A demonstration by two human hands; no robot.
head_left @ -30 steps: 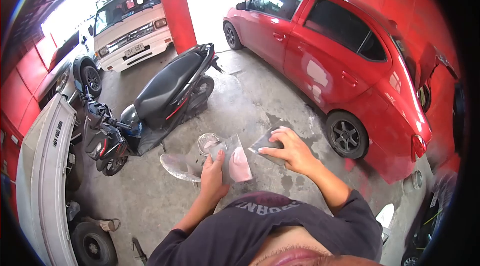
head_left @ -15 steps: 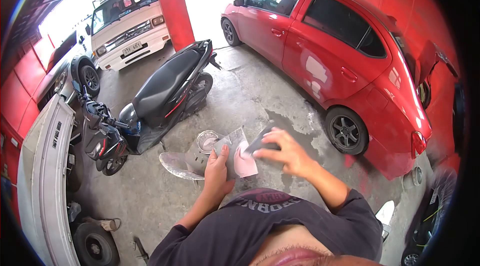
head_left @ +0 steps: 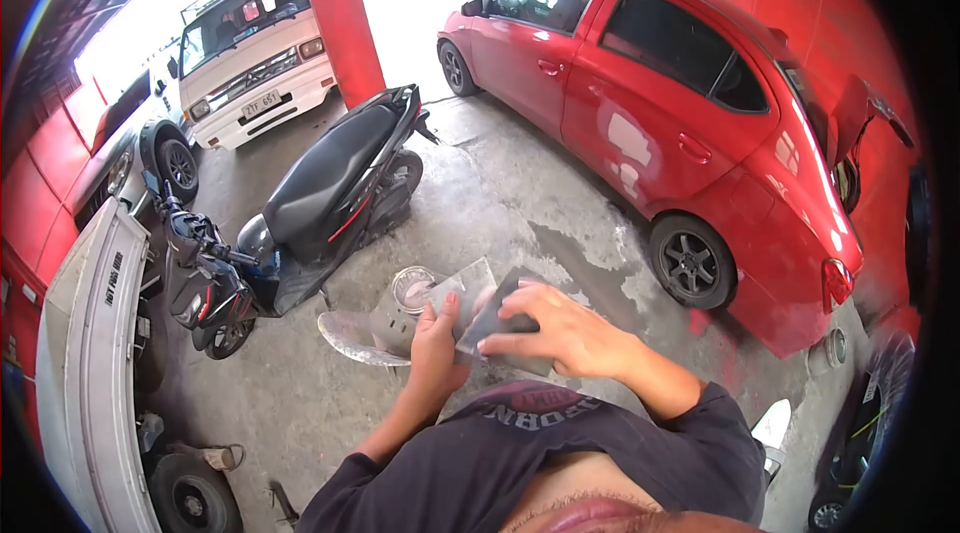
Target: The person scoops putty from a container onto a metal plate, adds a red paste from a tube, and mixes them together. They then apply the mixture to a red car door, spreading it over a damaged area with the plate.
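Note:
My left hand (head_left: 436,341) holds a flat grey plate (head_left: 462,290), its thumb on top. A dark flat spreader (head_left: 512,344) is in my right hand (head_left: 565,326), tilted and lying over the plate. A little pinkish paste (head_left: 483,295) shows between them; the rest is hidden under the spreader. Just beyond my left hand stands an open round can (head_left: 412,288), beside a grey curved panel (head_left: 362,335) with a whitish edge.
A black scooter (head_left: 335,163) stands ahead on the left, with a white van (head_left: 250,73) behind it. To the right is a red car (head_left: 640,103) with pale patches on its door. A white panel (head_left: 90,333) and a loose tire (head_left: 192,498) are at the left.
My right hand has moved left and down, bringing the spreader across the plate. The pink paste, widely visible before, is now mostly covered. My left hand has barely moved.

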